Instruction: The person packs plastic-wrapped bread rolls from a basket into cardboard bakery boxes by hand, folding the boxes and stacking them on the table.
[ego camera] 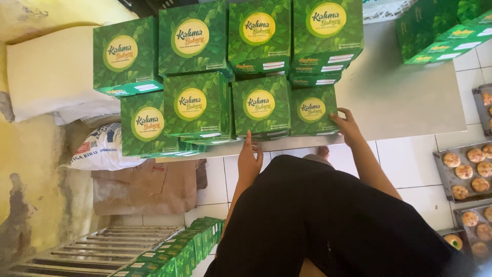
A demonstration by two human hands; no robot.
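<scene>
Black trousers fill our near view; our left hand rests open at the counter front edge, right hand flat against the end green box (holding nothing).

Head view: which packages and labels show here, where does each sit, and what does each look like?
Green boxes: stacked on the grey table, square, leaf print, round yellow label.
Front-right box: right hand touches its corner.
Front-middle box: left hand just below it.
Flat green cartons: row on the floor, lower left.
White sack: left, under the table edge, red and blue print.
More green boxes: top right.
</scene>
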